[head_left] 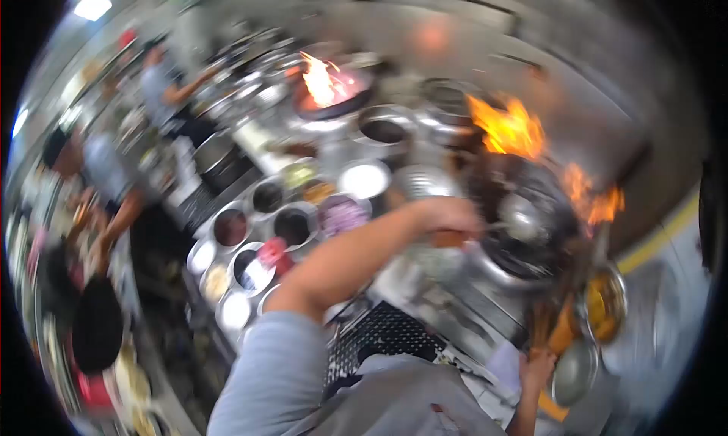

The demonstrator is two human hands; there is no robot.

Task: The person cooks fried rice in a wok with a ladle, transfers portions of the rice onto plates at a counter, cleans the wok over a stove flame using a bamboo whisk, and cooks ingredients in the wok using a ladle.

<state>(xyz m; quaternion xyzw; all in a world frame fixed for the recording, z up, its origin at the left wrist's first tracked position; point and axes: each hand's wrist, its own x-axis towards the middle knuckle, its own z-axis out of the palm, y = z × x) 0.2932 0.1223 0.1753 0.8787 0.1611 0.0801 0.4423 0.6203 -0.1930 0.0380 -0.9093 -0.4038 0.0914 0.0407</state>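
Observation:
My left hand [453, 218], its arm stretched across the middle of the view, is closed around the handle of a metal ladle [522, 219]. The ladle's round bowl is down in a dark wok [542, 258], and the food there is too blurred to tell. Flames [506, 125] rise behind the wok and also at its right side. Low on the right, my right hand [537, 365] is closed around what looks like the wok's brown handle [541, 324]. Motion blur softens both hands.
Several round containers [292, 225] of ingredients stand left of my arm. A second wok [334, 108] flames further back. Metal bowls [574, 371] stand at the right, one with yellow-orange contents [604, 307]. Two people [110, 170] work on the left.

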